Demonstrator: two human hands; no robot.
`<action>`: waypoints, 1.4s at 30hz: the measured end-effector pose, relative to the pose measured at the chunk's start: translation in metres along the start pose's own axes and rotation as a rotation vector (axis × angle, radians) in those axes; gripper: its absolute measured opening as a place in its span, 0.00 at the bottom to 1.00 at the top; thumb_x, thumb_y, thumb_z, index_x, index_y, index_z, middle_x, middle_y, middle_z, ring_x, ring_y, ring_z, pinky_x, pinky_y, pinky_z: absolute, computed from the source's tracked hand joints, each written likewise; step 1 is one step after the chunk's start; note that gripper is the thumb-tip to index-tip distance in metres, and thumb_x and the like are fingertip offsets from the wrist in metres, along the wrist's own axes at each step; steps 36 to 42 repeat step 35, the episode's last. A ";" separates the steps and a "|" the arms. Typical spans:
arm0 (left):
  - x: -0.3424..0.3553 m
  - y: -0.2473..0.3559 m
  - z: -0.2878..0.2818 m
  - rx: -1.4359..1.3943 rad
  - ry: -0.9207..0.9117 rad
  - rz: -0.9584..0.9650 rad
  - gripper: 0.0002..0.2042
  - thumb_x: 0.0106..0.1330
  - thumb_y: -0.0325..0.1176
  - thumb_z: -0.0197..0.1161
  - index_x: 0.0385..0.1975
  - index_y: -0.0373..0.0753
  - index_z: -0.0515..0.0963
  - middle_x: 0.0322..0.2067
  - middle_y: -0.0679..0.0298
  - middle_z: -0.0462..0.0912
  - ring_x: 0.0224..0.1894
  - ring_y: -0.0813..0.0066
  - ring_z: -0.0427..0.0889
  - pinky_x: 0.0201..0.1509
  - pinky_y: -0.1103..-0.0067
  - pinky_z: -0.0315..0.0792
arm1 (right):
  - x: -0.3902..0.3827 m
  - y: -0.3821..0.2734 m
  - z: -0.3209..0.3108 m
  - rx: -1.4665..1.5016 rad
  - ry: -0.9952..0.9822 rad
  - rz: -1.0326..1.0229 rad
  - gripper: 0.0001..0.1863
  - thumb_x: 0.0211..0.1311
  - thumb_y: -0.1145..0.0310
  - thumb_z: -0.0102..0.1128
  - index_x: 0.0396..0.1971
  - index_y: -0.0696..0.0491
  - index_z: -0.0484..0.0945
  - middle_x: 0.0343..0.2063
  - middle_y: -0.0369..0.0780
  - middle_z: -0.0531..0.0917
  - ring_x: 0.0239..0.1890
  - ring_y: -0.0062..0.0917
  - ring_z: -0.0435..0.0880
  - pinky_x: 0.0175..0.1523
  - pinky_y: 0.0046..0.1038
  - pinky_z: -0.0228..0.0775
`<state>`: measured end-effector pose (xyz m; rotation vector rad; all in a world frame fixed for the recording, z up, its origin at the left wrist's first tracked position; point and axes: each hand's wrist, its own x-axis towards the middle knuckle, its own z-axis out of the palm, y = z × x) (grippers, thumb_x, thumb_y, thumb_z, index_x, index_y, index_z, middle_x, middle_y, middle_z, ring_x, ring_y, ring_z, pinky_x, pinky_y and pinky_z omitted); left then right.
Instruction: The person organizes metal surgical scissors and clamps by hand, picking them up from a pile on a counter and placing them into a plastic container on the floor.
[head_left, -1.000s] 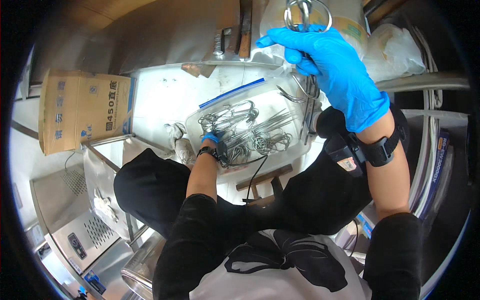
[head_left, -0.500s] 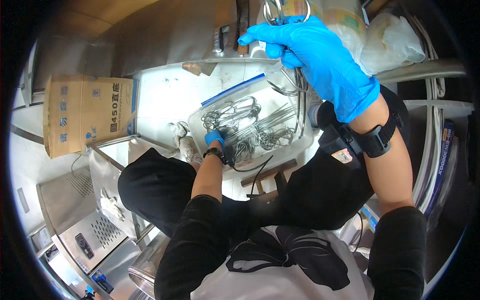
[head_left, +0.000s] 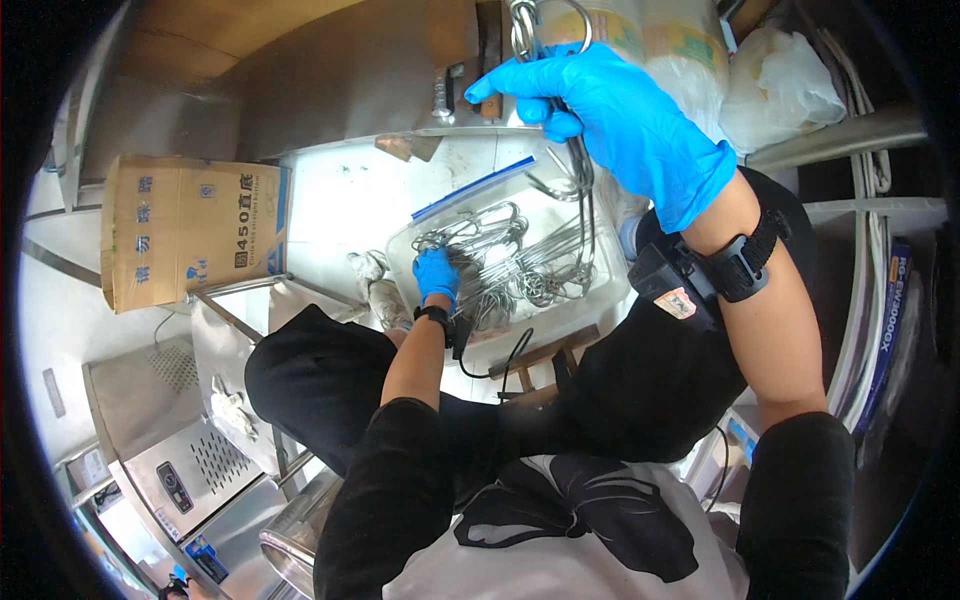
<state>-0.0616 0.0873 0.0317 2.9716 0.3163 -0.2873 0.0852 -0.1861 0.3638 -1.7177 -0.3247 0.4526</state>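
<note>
My right hand (head_left: 645,130), in a blue glove, is raised at the upper right and closed round a bunch of metal hooks (head_left: 584,205). Their rings stick out above the fingers; long shanks and curved ends hang below, over a clear plastic tub (head_left: 606,305). Inside the tub lies a tangled heap of similar metal hooks (head_left: 548,270). My left hand (head_left: 437,275), also blue-gloved, is at the heap's left end, its fingers bent in against the looped ends of some hooks. Its fingertips are partly hidden, and how many hooks it grips cannot be made out.
A cardboard box (head_left: 195,232) stands left, above a steel appliance (head_left: 185,465). A steel surface (head_left: 330,90) spans the top, with wood-handled tools (head_left: 488,60). White plastic bags (head_left: 785,90) sit upper right. A wooden stool (head_left: 545,365) is below the tub.
My right hand has shifted slightly left and down in view with its hooks. More of my left hand now shows, lifted higher against the heap. The whole view has turned a little.
</note>
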 end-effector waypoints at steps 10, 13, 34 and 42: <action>0.074 0.086 -0.246 -1.386 0.318 0.427 0.12 0.61 0.26 0.50 0.42 0.31 0.74 0.42 0.59 0.78 0.43 0.74 0.77 0.50 0.80 0.68 | 0.003 0.002 0.013 0.418 -0.354 0.120 0.17 0.57 0.64 0.57 0.42 0.61 0.75 0.27 0.33 0.75 0.28 0.13 0.69 0.34 0.14 0.62; 0.046 0.109 -0.324 -1.425 0.042 0.576 0.17 0.64 0.39 0.50 0.44 0.31 0.72 0.45 0.57 0.76 0.45 0.71 0.76 0.52 0.76 0.67 | -0.001 -0.001 0.016 0.303 -0.400 0.076 0.17 0.57 0.64 0.57 0.42 0.60 0.76 0.25 0.33 0.75 0.28 0.14 0.70 0.33 0.15 0.62; -0.006 0.071 -0.333 -1.433 -0.129 0.263 0.12 0.63 0.29 0.52 0.44 0.30 0.71 0.40 0.57 0.79 0.42 0.73 0.77 0.52 0.80 0.68 | 0.014 0.028 0.066 0.484 -0.147 -0.148 0.13 0.63 0.65 0.49 0.39 0.58 0.76 0.33 0.43 0.81 0.42 0.27 0.79 0.54 0.28 0.67; -0.007 0.070 -0.334 -1.396 -0.093 0.275 0.12 0.63 0.28 0.51 0.44 0.30 0.72 0.40 0.57 0.79 0.43 0.73 0.77 0.52 0.80 0.68 | 0.017 0.028 0.064 0.545 -0.154 -0.158 0.12 0.63 0.68 0.48 0.40 0.58 0.75 0.39 0.45 0.80 0.43 0.30 0.79 0.53 0.28 0.68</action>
